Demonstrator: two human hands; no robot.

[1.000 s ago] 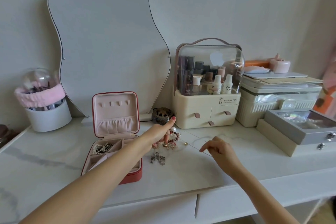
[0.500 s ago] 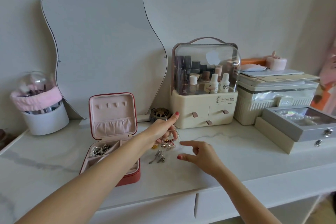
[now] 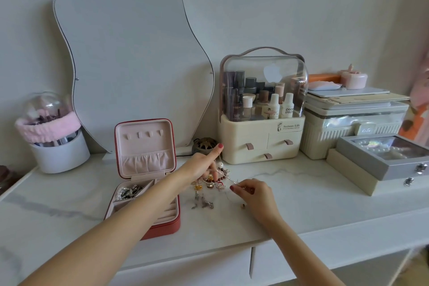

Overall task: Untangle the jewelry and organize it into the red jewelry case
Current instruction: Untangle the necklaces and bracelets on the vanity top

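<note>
The tangled jewelry (image 3: 212, 183) lies in a heap near the middle of the worktop (image 3: 313, 202), just right of the red jewelry case (image 3: 148, 183). The left hand (image 3: 202, 165) reaches over the case's right side and holds part of the tangle in a closed grip, forefinger stretched out toward the back edge. The right hand (image 3: 253, 191) pinches a thin chain (image 3: 233, 182) at the heap's right side. A few loose charms (image 3: 203, 203) sit apart from the heap, toward the front edge, and a small bead (image 3: 242, 206) lies just beside the right hand.

Bare worktop stretches right of the heap and toward the front edge.

The case stands open, its lid upright with a pink pocket; its back left compartment holds some beaded pieces (image 3: 127, 191). Behind the heap, along the back edge, stands a cream cosmetics box (image 3: 260, 141) with a clear dome over bottles and three small drawers. Right of it is a ribbed storage bin (image 3: 348, 130), and a grey glass-lidded box (image 3: 385, 158) rests on a cream box at the right edge. A white cup (image 3: 60, 153) of brushes stands at the left back corner.

The worktop is white marble-patterned, set against a pale wall, with a wavy mirror (image 3: 130, 58) leaning there.
</note>
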